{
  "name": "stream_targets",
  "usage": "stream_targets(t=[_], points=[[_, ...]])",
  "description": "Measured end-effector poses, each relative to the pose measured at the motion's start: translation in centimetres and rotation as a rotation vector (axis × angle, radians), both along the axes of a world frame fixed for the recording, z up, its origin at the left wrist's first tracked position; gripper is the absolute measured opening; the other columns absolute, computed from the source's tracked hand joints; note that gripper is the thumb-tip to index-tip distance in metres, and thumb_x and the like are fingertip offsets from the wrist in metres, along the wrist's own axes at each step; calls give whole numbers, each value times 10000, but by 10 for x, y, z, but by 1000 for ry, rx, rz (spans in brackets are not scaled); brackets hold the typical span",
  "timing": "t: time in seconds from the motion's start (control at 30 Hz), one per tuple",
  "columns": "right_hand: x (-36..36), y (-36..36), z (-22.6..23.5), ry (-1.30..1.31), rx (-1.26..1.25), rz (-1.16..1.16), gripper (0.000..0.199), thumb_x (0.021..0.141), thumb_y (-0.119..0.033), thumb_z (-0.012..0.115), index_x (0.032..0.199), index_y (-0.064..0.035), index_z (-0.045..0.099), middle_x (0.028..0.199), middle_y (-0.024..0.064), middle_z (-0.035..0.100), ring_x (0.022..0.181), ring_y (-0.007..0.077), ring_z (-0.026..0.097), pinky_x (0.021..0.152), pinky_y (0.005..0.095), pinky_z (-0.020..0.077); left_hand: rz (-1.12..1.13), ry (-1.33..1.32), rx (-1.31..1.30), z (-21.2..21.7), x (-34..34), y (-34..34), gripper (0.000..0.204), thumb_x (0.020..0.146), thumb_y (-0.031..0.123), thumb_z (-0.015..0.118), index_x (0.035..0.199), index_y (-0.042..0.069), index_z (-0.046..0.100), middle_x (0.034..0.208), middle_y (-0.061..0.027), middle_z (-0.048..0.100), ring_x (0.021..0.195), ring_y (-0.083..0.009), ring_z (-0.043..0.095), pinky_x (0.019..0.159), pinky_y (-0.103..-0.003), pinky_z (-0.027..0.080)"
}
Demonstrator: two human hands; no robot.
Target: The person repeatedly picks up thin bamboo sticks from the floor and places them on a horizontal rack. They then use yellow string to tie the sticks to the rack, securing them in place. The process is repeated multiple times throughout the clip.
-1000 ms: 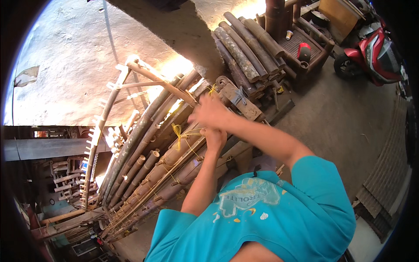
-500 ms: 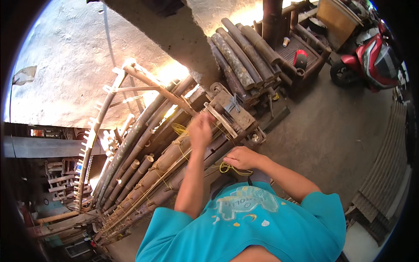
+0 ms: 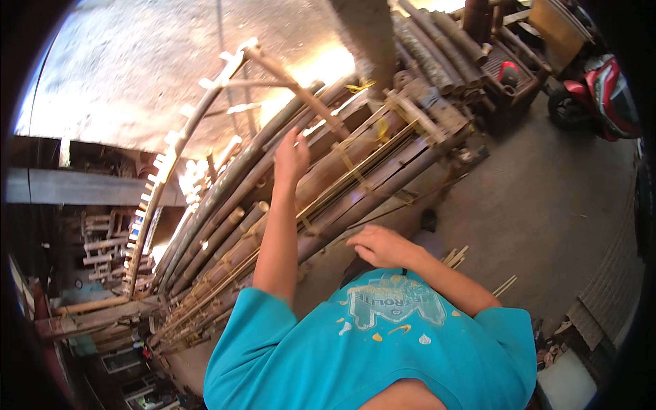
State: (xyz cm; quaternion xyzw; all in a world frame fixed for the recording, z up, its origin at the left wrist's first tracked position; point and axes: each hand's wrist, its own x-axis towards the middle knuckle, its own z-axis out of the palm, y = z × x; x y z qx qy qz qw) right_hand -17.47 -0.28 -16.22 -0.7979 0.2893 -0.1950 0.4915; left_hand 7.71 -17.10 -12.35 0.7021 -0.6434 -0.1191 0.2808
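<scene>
Hovering over the bamboo poles (image 3: 355, 197), my left hand (image 3: 292, 160) is hanging loosely curled; my right hand (image 3: 383, 246) is hanging half-bent before my shirt (image 3: 383, 355). Can't tell what either's holding. Yellow ties (image 3: 383, 128) are sitting among the poles; I'm seemingly between grips, needing a sure pinch.

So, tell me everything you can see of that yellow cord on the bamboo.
The yellow cord is thin, bright and looks flexible, perhaps plastic. Its strands lie slack in places and cross the long brown bamboo poles at several spots, touching them. A bunched part sits near the poles' upper end. Blur hides any knots, and I can't tell whether a strand reaches the right hand.
</scene>
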Motion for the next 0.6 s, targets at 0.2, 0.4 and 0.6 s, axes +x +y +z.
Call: stream_targets(t=[0.2,0.4,0.6], points=[[138,63,-43,-658,942,-148,266,996,-283,515,1103,-64,620,967,69,666,908,202,648,849,360,514,-146,-22,466,-35,93,187,334,915,256,634,1191,72,600,1187,-160,667,1148,-360,599,938,-429,450],[237,11,32,-432,279,-226,281,1006,-306,444,1026,-133,665,915,20,644,925,220,601,836,433,465,-174,-25,-90,-84,83,195,187,913,216,554,1042,94,613,845,-119,608,920,-341,590,813,-402,443],[233,-106,22,587,-494,-227,504,1013,-483,404,1036,-90,718,1053,91,659,1001,282,593,777,499,438,-92,36,-75,-46,60,188,161,964,179,543,1012,126,687,862,-130,702,822,-316,656,878,-491,312]])
